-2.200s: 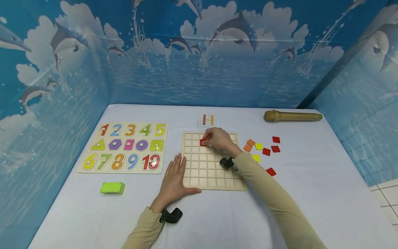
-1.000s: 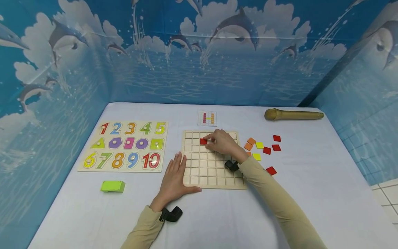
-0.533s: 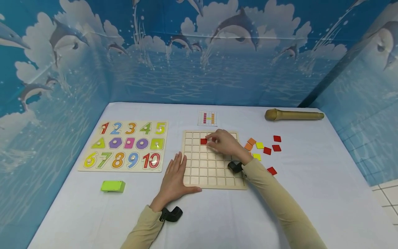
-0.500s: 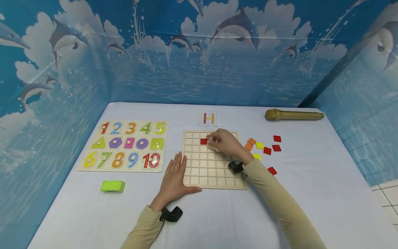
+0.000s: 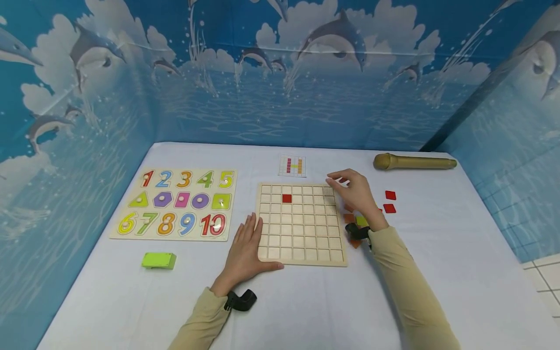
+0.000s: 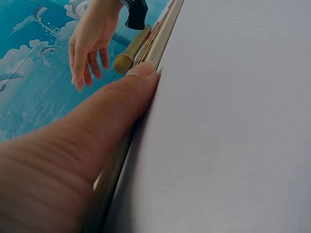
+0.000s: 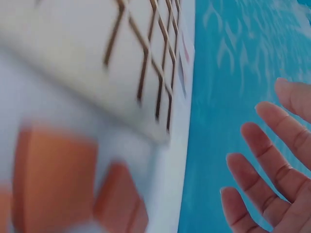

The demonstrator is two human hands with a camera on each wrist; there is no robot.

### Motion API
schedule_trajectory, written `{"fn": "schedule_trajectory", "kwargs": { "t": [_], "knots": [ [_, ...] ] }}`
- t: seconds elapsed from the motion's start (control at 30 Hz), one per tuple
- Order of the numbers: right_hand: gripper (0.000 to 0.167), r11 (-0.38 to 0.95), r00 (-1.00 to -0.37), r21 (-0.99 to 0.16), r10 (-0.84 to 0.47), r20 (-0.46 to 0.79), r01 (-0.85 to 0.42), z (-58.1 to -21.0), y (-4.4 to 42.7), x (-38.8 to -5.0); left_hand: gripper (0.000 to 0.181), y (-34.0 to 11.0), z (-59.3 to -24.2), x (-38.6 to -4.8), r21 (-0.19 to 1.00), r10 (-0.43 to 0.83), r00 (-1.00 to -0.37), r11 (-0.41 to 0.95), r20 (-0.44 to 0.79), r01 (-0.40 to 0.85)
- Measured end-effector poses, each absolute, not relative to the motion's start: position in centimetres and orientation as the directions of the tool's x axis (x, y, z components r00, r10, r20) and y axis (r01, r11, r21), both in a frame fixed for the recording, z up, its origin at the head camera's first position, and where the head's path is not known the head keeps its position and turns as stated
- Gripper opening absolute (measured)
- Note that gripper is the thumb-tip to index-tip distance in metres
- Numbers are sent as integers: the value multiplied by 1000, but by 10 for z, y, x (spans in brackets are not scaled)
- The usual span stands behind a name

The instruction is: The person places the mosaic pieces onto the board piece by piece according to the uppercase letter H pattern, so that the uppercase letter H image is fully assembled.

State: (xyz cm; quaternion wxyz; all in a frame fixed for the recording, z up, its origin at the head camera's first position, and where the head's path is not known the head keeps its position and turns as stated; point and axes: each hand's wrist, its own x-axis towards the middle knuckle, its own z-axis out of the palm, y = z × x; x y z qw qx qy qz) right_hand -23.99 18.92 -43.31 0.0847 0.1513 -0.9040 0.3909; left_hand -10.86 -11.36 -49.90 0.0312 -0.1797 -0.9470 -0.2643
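A wooden grid board [image 5: 297, 228] lies on the white table, with one red square tile [image 5: 287, 198] in a cell near its far side. My left hand [image 5: 245, 255] rests against the board's near-left corner, fingers along the left side. In the left wrist view its thumb [image 6: 116, 104] touches the board's edge. Over the board's far-right corner hovers my right hand [image 5: 355, 192], fingers loosely bent and holding nothing. The right wrist view shows its fingers [image 7: 267, 165] apart. Orange tiles [image 5: 349, 218] and a yellow tile [image 5: 361, 221] lie beneath that arm, partly hidden.
Red tiles [image 5: 390, 195] lie further right. Behind the board is a small pattern card [image 5: 292, 166]. A number-and-shape puzzle board [image 5: 114, 235] and a green block [image 5: 158, 260] are on the left. At the back right lies a tan club-shaped rod [image 5: 414, 162].
My right hand released the red tile in its cell, then moved right, away from it, to above the far-right corner. The left hand has stayed in place.
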Motion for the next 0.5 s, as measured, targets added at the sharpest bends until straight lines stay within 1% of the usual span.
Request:
{"fn": "schedule_trajectory", "kwargs": {
  "t": [0.13, 0.27, 0.5],
  "knots": [
    [31, 670, -941, -671, -136, 310, -318, -432, 214, -241, 123, -114, -499, -109, 489, 325, -933, 796, 152, 357],
    [39, 714, -958, -661, -46, 283, -230, -435, 240, -246, 123, -113, -498, -109, 480, 326, -932, 799, 161, 362],
    [63, 778, -968, -626, 120, 219, -45, -507, 325, -293, 123, -113, -500, -109, 475, 329, -931, 800, 161, 365]
  ]
}}
